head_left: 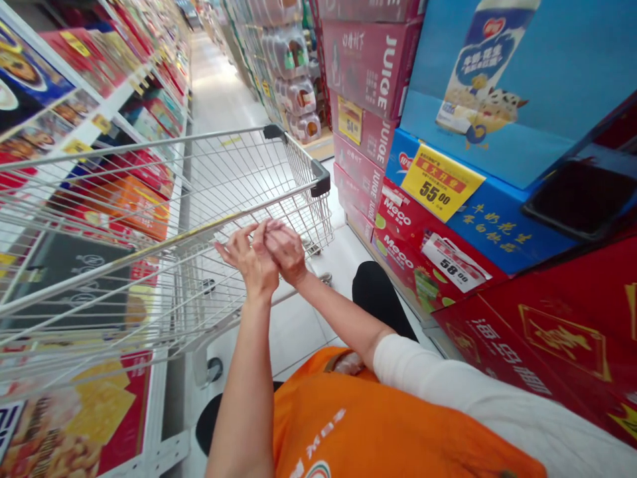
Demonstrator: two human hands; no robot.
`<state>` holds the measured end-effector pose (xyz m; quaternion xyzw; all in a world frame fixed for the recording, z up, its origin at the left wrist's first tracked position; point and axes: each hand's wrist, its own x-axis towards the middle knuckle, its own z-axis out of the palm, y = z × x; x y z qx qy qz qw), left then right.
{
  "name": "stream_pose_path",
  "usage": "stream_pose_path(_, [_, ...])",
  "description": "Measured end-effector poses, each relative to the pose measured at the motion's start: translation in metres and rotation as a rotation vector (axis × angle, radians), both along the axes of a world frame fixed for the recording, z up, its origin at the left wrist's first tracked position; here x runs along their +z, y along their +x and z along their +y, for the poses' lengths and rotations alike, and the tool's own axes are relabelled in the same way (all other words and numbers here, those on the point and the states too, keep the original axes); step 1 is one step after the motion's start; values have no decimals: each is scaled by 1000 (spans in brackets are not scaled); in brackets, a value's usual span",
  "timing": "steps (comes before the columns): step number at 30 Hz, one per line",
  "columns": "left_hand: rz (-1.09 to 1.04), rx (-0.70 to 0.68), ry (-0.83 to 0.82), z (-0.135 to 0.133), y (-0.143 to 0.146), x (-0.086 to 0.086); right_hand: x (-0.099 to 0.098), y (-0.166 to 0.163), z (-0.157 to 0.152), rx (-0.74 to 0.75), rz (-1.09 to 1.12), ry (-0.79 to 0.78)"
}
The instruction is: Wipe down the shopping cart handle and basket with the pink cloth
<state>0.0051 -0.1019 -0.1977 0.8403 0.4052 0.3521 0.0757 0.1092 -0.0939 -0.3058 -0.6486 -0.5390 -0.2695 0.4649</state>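
Observation:
My left hand (253,262) is raised in front of me, its fingers bent and partly apart. Against it presses my right hand (286,252), with curled fingers that overlap the left thumb and look blurred. Whether anything small lies between the two palms is hidden. Just beyond both hands stands a wire shopping cart (229,216) with black corner caps. Its near top rail passes right behind my fingers; I cannot tell whether they touch it. An orange apron (378,425) covers my front.
Stacked drink cartons with price tags rise close on my right: blue boxes (497,153), red MECO boxes (398,232) and pink JUIQE boxes (368,66). Shelves with packaged goods line the left, including an orange package (142,206). A tiled aisle (212,73) runs ahead past bundled bottles (301,96).

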Motion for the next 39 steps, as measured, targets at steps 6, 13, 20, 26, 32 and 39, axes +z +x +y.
stream_pose_path(6, [-84, -29, 15, 0, -3, 4, -22, 51, -28, -20, 8, 74])
stream_pose_path(13, [-157, -34, 18, -4, 5, 0, -10, 16, -9, -377, 526, 211])
stream_pose_path(20, [-194, -24, 25, -4, 3, 2, -2, 17, -17, 51, -37, -20])
stream_pose_path(26, [-152, -32, 36, -6, 3, -8, -14, 73, -33, -156, 219, 87])
stream_pose_path(32, [-272, 188, 95, -27, 4, -52, -21, 4, -19, -105, 150, 60])
stream_pose_path(39, [-25, 122, -111, -12, -1, -78, -30, 66, -43, -75, 131, 12])
